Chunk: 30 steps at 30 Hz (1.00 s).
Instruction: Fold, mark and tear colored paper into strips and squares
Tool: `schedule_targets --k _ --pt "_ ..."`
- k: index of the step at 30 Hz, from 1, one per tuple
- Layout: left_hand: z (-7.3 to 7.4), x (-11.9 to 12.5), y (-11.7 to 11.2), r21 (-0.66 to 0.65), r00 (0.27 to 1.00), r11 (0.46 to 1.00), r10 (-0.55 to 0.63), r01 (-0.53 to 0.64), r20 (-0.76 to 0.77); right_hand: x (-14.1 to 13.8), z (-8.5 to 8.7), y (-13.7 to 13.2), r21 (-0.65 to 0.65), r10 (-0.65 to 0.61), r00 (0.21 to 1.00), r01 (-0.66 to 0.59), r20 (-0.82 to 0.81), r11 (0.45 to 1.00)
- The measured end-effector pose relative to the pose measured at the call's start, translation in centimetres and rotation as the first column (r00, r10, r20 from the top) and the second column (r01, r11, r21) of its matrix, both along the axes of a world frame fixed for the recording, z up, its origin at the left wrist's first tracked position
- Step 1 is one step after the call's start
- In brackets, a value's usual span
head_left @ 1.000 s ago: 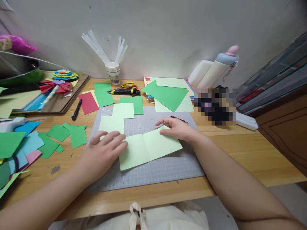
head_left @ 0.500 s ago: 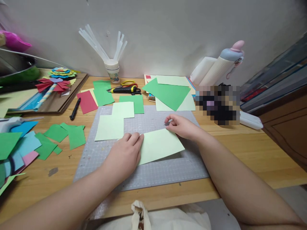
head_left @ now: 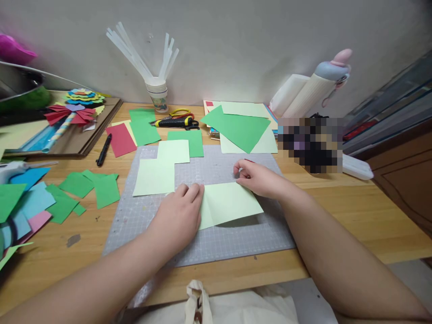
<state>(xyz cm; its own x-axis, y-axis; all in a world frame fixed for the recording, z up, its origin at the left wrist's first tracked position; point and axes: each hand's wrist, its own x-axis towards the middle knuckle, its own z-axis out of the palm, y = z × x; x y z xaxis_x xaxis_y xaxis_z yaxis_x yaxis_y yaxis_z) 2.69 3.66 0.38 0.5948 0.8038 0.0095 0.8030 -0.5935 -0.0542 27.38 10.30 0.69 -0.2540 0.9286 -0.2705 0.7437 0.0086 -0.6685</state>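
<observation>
From my remote view, the left hand point(head_left: 178, 209) had come across the pale green sheet point(head_left: 234, 200), seemingly steadying it over the grey mat point(head_left: 236, 249); whether its fingers gripped, I couldn't tell. The right hand point(head_left: 258, 177) pinched the far right corner. Mat showed nearside; bench point(head_left: 340, 220) extended rightward.

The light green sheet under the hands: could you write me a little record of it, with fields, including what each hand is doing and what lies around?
Sheet: light green sheet, creased, right side raised with a shadow below
Left hand: laid over the sheet's left part
Right hand: at the far right corner; whether its grip is closed is unclear
Surface: gray gridded mat
Left of sheet: light green piece
Beyond mat: utility knife, paper cups holding white straws
</observation>
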Motion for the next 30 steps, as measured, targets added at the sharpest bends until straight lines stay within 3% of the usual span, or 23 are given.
schedule_targets --k 9,15,21,30 --pt "0.0 -0.8 -0.5 0.02 0.998 1.0 -0.004 0.002 0.067 -0.2 0.5 0.0 -0.082 -0.117 0.992 0.112 -0.056 0.99" --pt "-1.0 -1.6 -1.6 0.068 0.995 0.997 0.036 -0.042 0.088 0.6 0.0 -2.9 -0.127 -0.188 0.968 0.167 -0.169 0.978" --pt "-1.8 -1.6 -1.4 -0.007 0.995 0.995 0.097 -0.096 0.017 0.2 -0.9 -6.6 -0.041 -0.224 0.957 0.22 -0.184 0.975" --pt "-1.9 -1.5 -1.6 -0.065 0.989 0.99 0.129 -0.124 0.073 1.4 -1.1 -7.6 0.037 -0.225 0.971 0.229 -0.076 0.973"
